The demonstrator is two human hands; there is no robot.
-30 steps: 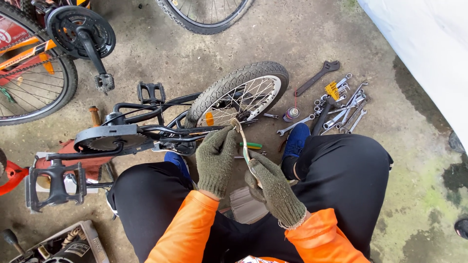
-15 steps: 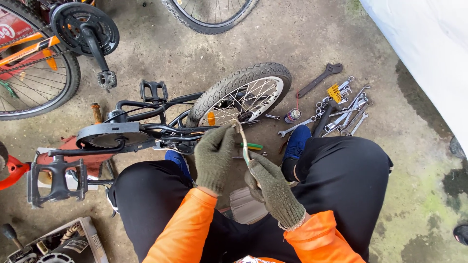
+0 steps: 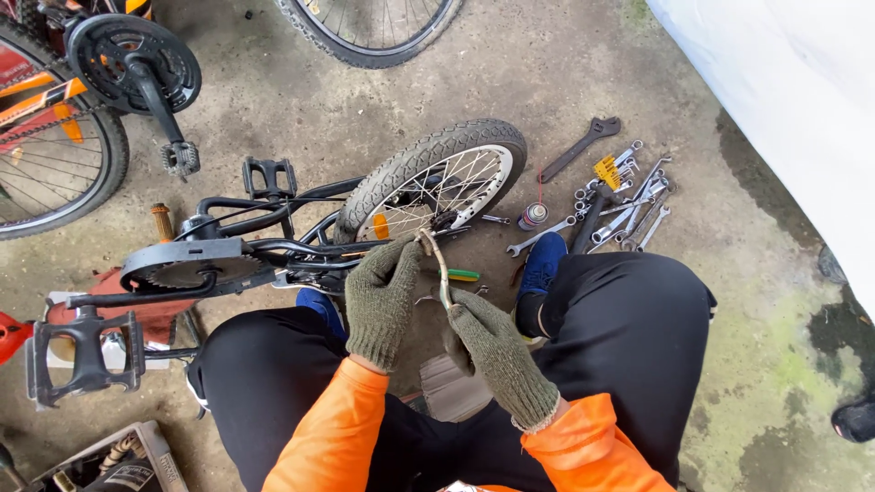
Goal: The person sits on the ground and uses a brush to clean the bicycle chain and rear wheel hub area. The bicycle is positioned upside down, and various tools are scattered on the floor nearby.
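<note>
I squat over a small black bicycle lying on its side, its rear wheel [image 3: 437, 178] with a grey tyre just ahead of my knees. Both hands wear dark green knit gloves. My left hand [image 3: 383, 296] grips the upper end of a thin curved metal part [image 3: 441, 264], near the wheel's edge. My right hand [image 3: 497, 351] pinches the lower end of that same part. A green-handled tool [image 3: 462, 273] lies on the ground just behind it. The bicycle's chainring guard [image 3: 187, 264] and a black pedal [image 3: 82, 351] lie to my left.
Several wrenches [image 3: 629, 205], a large black spanner [image 3: 579, 150] and a small spray can [image 3: 531, 216] lie on the concrete at right. An orange bicycle's wheel and crank [image 3: 137, 59] stand at upper left, another tyre [image 3: 365, 32] at top. A toolbox [image 3: 109, 465] sits lower left.
The hands hold the curved part much as before; the view has shifted slightly, nothing else has moved.
</note>
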